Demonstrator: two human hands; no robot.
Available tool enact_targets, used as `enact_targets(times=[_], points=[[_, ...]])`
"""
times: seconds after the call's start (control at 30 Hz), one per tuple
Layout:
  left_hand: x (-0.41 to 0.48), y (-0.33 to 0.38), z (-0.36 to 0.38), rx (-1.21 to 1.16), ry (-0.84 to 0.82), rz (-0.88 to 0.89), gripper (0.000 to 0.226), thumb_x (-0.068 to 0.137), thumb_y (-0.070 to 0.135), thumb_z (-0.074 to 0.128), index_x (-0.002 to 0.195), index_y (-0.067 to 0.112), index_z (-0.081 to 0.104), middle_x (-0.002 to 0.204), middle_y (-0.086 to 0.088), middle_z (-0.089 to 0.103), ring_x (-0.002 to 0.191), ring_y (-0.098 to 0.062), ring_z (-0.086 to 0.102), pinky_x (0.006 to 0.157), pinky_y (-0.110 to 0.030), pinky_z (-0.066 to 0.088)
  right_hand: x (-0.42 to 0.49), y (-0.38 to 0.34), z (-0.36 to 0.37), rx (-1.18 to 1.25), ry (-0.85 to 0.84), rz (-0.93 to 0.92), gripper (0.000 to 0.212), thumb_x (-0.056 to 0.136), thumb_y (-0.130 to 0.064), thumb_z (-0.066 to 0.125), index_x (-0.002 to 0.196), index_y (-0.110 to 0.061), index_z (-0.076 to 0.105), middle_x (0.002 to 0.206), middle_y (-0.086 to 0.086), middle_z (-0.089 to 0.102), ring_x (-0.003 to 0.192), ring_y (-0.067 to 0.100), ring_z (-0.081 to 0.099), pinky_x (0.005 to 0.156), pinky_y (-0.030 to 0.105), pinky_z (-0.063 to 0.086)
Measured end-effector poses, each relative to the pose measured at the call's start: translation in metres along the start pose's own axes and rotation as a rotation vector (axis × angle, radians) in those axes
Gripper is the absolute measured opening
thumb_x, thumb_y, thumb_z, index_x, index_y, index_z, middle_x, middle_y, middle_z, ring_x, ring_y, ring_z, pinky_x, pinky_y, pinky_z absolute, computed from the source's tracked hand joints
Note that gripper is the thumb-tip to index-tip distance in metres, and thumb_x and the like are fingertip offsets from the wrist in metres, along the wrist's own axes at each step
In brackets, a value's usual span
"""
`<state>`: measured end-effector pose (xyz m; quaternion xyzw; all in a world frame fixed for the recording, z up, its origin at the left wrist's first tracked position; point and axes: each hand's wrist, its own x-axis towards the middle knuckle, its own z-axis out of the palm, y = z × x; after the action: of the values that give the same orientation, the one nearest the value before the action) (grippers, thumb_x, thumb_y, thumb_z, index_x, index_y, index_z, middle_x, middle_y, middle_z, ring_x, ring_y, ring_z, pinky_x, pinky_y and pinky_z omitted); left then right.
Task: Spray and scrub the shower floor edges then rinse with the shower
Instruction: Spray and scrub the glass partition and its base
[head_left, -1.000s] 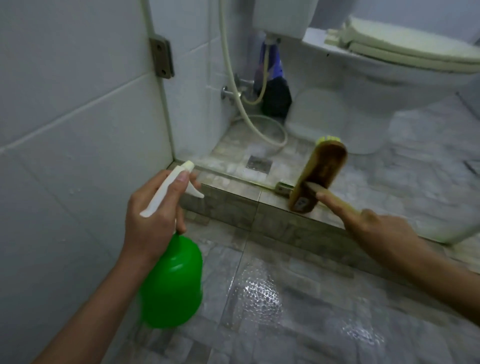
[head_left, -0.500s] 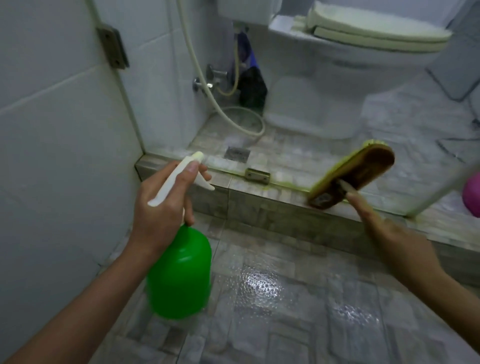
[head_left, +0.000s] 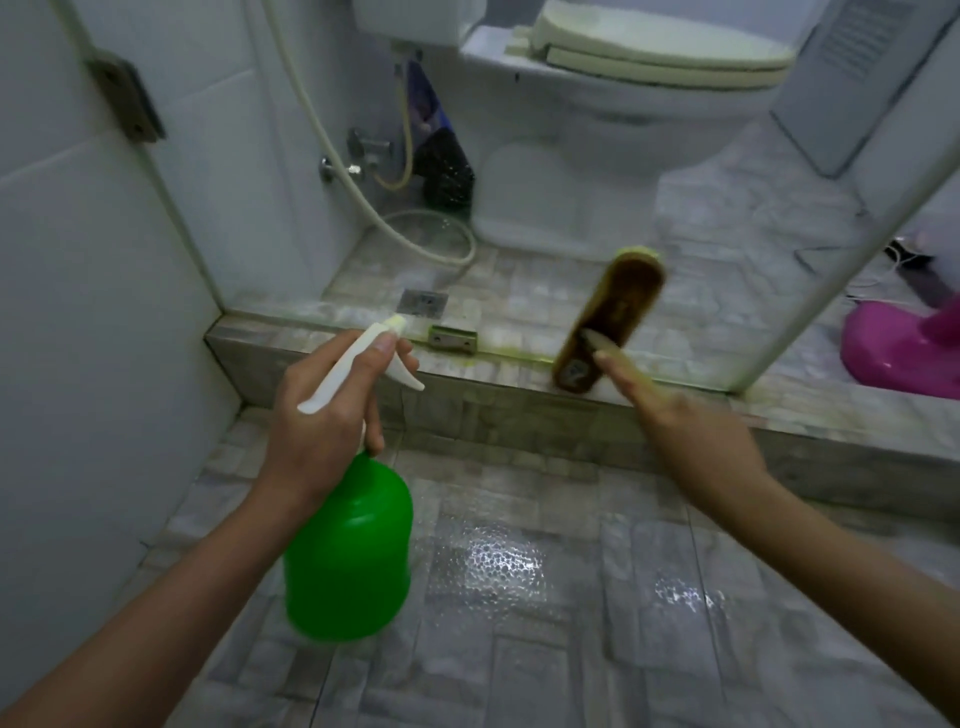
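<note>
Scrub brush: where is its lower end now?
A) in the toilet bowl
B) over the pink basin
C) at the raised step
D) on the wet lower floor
C: the right hand holds the scrub brush with its lower end at the raised step.

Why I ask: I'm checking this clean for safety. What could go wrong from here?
1. The floor shines wet, so the person could slip while leaning toward the step.
2. The right hand holds the brush close to the glass panel; a hard stroke might knock it.
3. The left hand aims the spray bottle toward the same stretch, so cleaner may land on skin.
</note>
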<state>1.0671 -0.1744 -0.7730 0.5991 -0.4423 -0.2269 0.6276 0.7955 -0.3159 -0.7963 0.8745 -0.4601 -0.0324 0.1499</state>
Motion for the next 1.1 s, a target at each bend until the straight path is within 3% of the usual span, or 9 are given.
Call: enact_targets(times=[0.13,0.23,0.4,0.47,0.57,0.7,0.77,0.9,1.1], points=[[-0.001,-0.002,0.008,0.027,-0.037,0.019,0.023,0.101,0.028,0.051,0.097,0.023,0.073,0.092,0.001,0.075,0.035,-0.016,0.046,0.039,-0.019,0.04,0.033,-0.053,0.002,0.192,0.088,-0.088,0.1,0.089,0.005,0.043,0.143,-0.043,-0.025,0.08,0.009,0.056,0.052,0.024,0.054,0.047,0.034,0.044],[0.0,-0.001,0.011,-0.004,-0.034,0.023,0.023,0.1,0.031,0.052,0.094,0.033,0.074,0.089,-0.001,0.074,0.035,-0.018,0.046,0.039,-0.019,0.039,0.017,-0.043,0.016,0.357,0.091,-0.041,0.101,0.089,-0.001,0.049,0.144,-0.046,-0.022,0.068,0.004,0.054,0.046,0.021,0.05,0.043,0.034,0.045],[-0.004,-0.002,0.001,0.002,-0.031,0.019,0.022,0.099,0.034,0.053,0.095,0.034,0.075,0.089,-0.002,0.075,0.035,-0.02,0.046,0.04,-0.019,0.039,-0.032,-0.032,0.058,1.081,0.247,0.481,0.066,0.101,-0.021,0.04,0.147,-0.051,0.004,0.055,0.007,0.053,0.04,0.015,0.042,0.044,0.032,0.039],[-0.005,-0.006,-0.002,0.029,-0.023,0.003,0.024,0.097,0.038,0.053,0.096,0.029,0.075,0.088,-0.004,0.075,0.035,-0.021,0.046,0.04,-0.02,0.039,-0.023,-0.054,0.063,1.087,0.279,0.541,0.063,0.101,-0.019,0.04,0.149,-0.046,0.009,0.052,0.006,0.047,0.039,0.011,0.035,0.04,0.022,0.033],[-0.006,-0.009,-0.005,0.067,-0.034,0.0,0.024,0.1,0.033,0.053,0.098,0.022,0.074,0.09,-0.005,0.075,0.035,-0.021,0.046,0.04,-0.021,0.04,0.008,-0.116,0.044,1.164,0.175,0.343,0.067,0.101,-0.017,0.039,0.148,-0.049,0.002,0.051,-0.002,0.042,0.038,0.005,0.033,0.037,0.017,0.031],[-0.006,-0.012,-0.011,0.099,-0.035,0.014,0.023,0.104,0.025,0.05,0.101,0.026,0.073,0.093,-0.002,0.074,0.036,-0.018,0.046,0.041,-0.022,0.042,0.019,-0.126,0.039,1.222,0.074,0.247,0.063,0.101,-0.02,0.04,0.146,-0.051,0.009,0.063,0.0,0.056,0.043,0.006,0.037,0.041,0.018,0.035],[-0.006,-0.011,-0.018,0.084,-0.017,0.003,0.024,0.105,0.025,0.049,0.099,0.024,0.072,0.098,-0.001,0.074,0.036,-0.017,0.046,0.041,-0.021,0.041,0.003,-0.086,0.047,1.185,0.15,0.34,0.062,0.101,-0.02,0.04,0.145,-0.053,0.012,0.074,0.006,0.065,0.041,0.005,0.035,0.04,0.019,0.035],[-0.011,-0.014,-0.026,0.089,0.033,-0.031,0.023,0.104,0.024,0.05,0.097,0.022,0.072,0.095,0.002,0.075,0.036,-0.018,0.045,0.039,-0.02,0.04,-0.011,-0.063,0.058,1.13,0.233,0.648,0.058,0.102,-0.021,0.039,0.147,-0.047,0.014,0.054,0.001,0.047,0.042,0.01,0.033,0.039,0.022,0.033],[-0.01,-0.021,-0.018,0.08,0.001,-0.023,0.024,0.104,0.022,0.052,0.097,0.031,0.073,0.09,0.002,0.075,0.036,-0.019,0.045,0.039,-0.02,0.039,0.018,-0.126,0.051,1.211,0.118,0.288,0.063,0.101,-0.019,0.041,0.147,-0.05,0.009,0.054,-0.003,0.047,0.04,0.003,0.035,0.041,0.021,0.035]])
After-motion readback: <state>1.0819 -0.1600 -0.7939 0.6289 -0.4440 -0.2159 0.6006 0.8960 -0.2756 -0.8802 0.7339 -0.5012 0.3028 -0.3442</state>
